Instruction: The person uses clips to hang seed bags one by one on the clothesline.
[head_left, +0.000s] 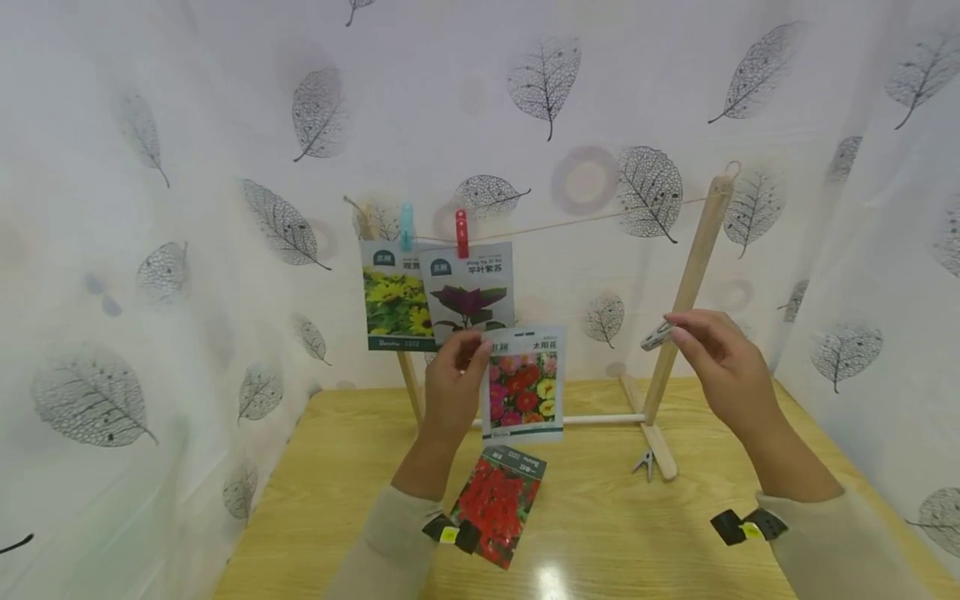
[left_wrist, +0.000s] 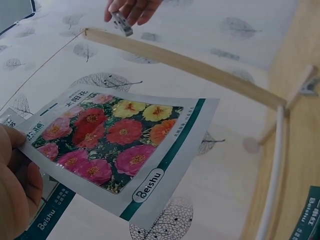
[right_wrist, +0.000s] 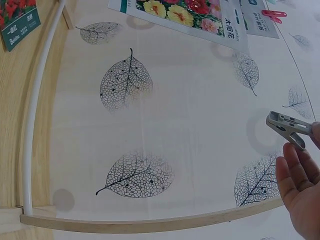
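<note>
My left hand (head_left: pixel 456 379) pinches the upper left corner of a white-bordered seed packet (head_left: pixel 523 392) printed with pink, red and yellow flowers. In the left wrist view this packet (left_wrist: pixel 120 145) tilts across the picture. Between thumb and finger of my right hand (head_left: pixel 723 358) is a grey metal clothespin (right_wrist: pixel 287 125), held by its handle end near the right post. On the string (head_left: pixel 577 223) hang a yellow-flower packet (head_left: pixel 393 304) under a blue clothespin (head_left: pixel 407 227) and a purple-leaf packet (head_left: pixel 472 283) under a red clothespin (head_left: pixel 462 233). The left hand overlaps the purple-leaf packet's lower edge.
A red-flower packet (head_left: pixel 498 504) lies on the wooden table (head_left: pixel 600 517) below the left hand. Another grey clothespin (head_left: pixel 643 464) lies by the foot of the wooden post (head_left: pixel 690 292). A white rod (head_left: pixel 600 419) joins the posts low down. Leaf-print curtain (head_left: pixel 450 100) hangs behind.
</note>
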